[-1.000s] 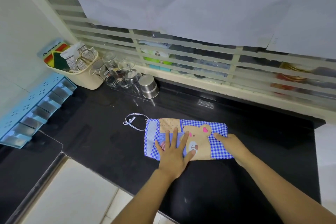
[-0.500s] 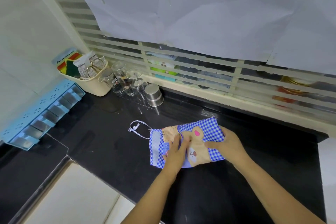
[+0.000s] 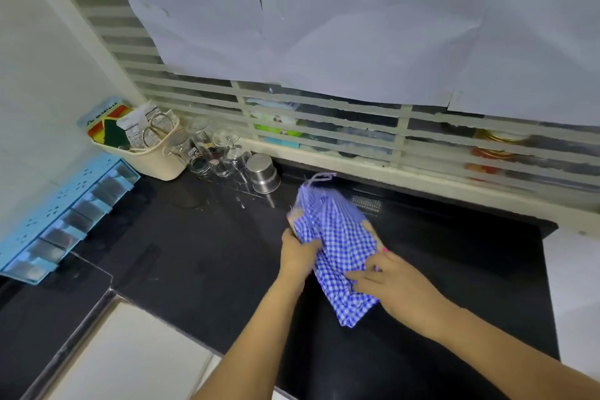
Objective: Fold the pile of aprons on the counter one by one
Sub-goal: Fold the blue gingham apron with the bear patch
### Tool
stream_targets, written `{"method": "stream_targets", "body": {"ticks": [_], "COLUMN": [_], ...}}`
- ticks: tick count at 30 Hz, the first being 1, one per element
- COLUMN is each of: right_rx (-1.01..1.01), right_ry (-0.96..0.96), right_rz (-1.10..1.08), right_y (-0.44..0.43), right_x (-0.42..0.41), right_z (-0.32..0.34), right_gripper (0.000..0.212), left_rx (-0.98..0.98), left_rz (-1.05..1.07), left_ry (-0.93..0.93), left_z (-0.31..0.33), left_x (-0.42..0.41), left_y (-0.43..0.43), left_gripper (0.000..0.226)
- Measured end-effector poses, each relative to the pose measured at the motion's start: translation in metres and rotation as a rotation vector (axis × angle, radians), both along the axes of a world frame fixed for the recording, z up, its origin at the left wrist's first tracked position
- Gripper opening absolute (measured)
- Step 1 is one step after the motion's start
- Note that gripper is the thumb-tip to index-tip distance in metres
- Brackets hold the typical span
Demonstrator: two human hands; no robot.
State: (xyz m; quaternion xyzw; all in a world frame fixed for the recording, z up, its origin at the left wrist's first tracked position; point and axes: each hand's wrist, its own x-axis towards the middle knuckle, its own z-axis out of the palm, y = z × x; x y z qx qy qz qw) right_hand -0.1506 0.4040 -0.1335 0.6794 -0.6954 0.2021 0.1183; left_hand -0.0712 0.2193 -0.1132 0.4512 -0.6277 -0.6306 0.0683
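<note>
Head view. Blue-and-white checked apron (image 3: 334, 237) sits centre frame, bunched and motion-blurred, raised above the black desk (image 3: 194, 253). Its string loop points up toward the window grille (image 3: 324, 136), and its lower corner hangs toward the bottom of the frame. Left hand (image 3: 297, 253): grip clamped on the apron's left edge, fingers curled into the cloth. Right hand (image 3: 399, 282): grip closed on the right side, thumb up, one finger lying across the fabric; finer detail is blurred. Steel cup (image 3: 264, 172) stands mouth down just upper left of the apron, with clear glasses (image 3: 211, 153) and a beige basket (image 3: 159, 159) further left. Blue drawer rack (image 3: 65, 214) at the left edge. Paper sheets (image 3: 324, 26) cover the upper window.
</note>
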Motion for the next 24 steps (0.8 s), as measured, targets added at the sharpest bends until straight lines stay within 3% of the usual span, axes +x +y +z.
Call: {"method": "stream_targets", "body": {"ticks": [2,4,7,9,13,15,18,19,21,24], "right_rx": [0.072,0.095,0.129,0.190,0.259,0.342,0.327,0.287,0.291,0.355], "right_ry": [-0.049,-0.142,-0.315,-0.406,-0.583,-0.698,-0.884,-0.944,-1.034,-1.086], "right_rz": [-0.007,-0.025,-0.066,-0.063,-0.061,-0.069,-0.066,-0.087,-0.174,-0.260], "right_y": [0.007,0.013,0.018,0.022,0.022,0.020,0.020,0.021,0.028,0.038], "right_x": [0.008,0.015,0.021,0.025,0.031,0.032,0.027,0.023,0.014,0.002], "right_z": [-0.024,-0.035,-0.048,-0.049,-0.040,-0.038,-0.032,-0.029,-0.028,-0.037], "right_gripper": [0.026,0.019,0.038,0.049,0.037,0.038,0.033,0.036,0.064,0.090], "left_rx": [-0.512,-0.921,-0.974,-0.894,-0.888,-0.862,-0.638,-0.553,-0.415,-0.386], "left_rz": [-0.377,-0.825,-1.210,-1.201,-1.077,-1.028,-0.842,-0.787,-0.702,-0.672], "left_ry": [-0.303,-0.302,-0.084,-0.059,0.063,0.084,0.121,0.123,0.097,0.084], "left_z": [-0.026,-0.044,-0.060,-0.070,-0.079,-0.091,-0.094,-0.091,-0.088,-0.085], "left_x": [0.023,0.050,0.079,0.087,0.090,0.093,0.092,0.090,0.088,0.086], "left_y": [0.008,0.018,0.034,0.036,0.037,0.034,0.038,0.040,0.041,0.041], "left_gripper": [0.082,0.084,0.092,0.096,0.090,0.077,0.049,0.046,0.050,0.050]}}
